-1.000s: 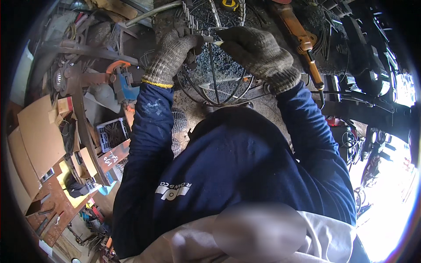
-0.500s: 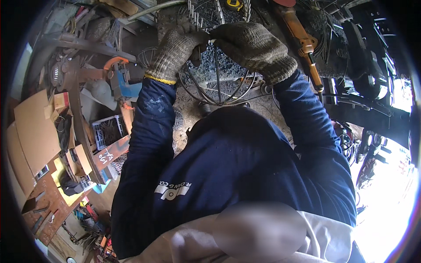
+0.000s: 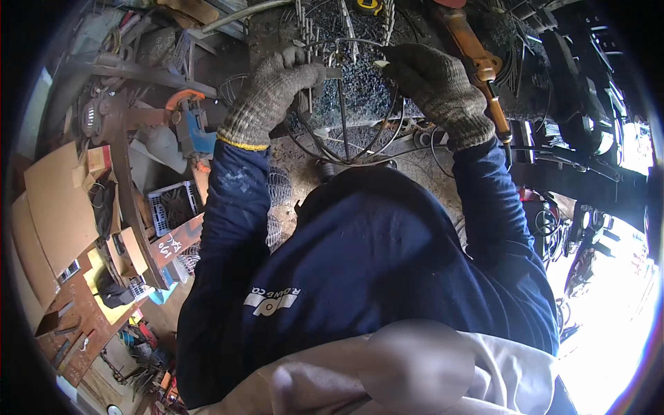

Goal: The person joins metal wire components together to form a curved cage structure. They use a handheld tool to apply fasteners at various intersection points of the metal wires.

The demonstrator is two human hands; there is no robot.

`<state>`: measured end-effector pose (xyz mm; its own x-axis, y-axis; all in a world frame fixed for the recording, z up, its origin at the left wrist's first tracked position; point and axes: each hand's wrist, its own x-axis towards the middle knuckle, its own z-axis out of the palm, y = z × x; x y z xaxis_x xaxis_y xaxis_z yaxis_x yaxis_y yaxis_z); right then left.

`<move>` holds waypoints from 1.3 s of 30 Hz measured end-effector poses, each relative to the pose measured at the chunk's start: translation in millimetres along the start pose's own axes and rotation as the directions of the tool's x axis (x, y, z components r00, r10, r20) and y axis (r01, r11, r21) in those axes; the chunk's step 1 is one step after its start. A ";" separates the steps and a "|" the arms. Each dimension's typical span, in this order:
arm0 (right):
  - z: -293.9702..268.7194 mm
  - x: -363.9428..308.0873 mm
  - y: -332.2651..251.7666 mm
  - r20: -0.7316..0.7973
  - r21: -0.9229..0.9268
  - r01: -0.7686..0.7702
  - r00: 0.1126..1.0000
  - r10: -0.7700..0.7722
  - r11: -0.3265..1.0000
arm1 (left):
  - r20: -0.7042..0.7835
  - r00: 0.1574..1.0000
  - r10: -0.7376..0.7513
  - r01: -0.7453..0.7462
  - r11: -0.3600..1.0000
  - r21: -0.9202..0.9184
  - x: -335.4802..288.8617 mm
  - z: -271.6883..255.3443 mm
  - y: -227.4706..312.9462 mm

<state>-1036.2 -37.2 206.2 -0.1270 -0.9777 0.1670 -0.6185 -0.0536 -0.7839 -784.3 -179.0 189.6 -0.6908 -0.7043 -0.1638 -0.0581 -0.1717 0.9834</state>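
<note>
A frame of thin, curved metal rods [image 3: 344, 124] stands in front of me at the top of the view, its bars meeting low in the middle. My left hand [image 3: 280, 86], in a grey-brown knitted glove, is closed at its left side. A small flat metal piece [image 3: 333, 72] sticks out from its fingers. On the other side my right hand [image 3: 439, 83], gloved alike, closes at the end of a thin bent rod [image 3: 353, 41] arching between the hands. Something small and pale [image 3: 380, 63] shows at its fingertips; its kind is unclear.
Upright rows of metal pins [image 3: 389, 24] stand beyond the frame on a dark work surface. A yellow tape measure [image 3: 369, 6] lies at the far edge. An orange angle grinder [image 3: 474, 52] rests at right. Left are a blue clamp-like tool [image 3: 197, 131], a crate [image 3: 171, 207] and cardboard [image 3: 59, 200].
My hands have moved apart, the right one outward to the right and slightly nearer, the left slightly left. The bent rod between them now shows.
</note>
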 end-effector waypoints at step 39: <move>11.2 19.2 -22.4 0.166 -0.293 0.318 0.946 -0.279 0.902 | -0.149 0.988 -0.028 0.084 0.919 0.385 -0.5 5.8 5.8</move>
<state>-1016.0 -57.0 220.2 0.1813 -0.9434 0.2778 -0.8255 -0.2995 -0.4784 -788.5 -175.7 195.8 -0.5735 -0.7942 -0.2006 -0.3890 0.0485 0.9200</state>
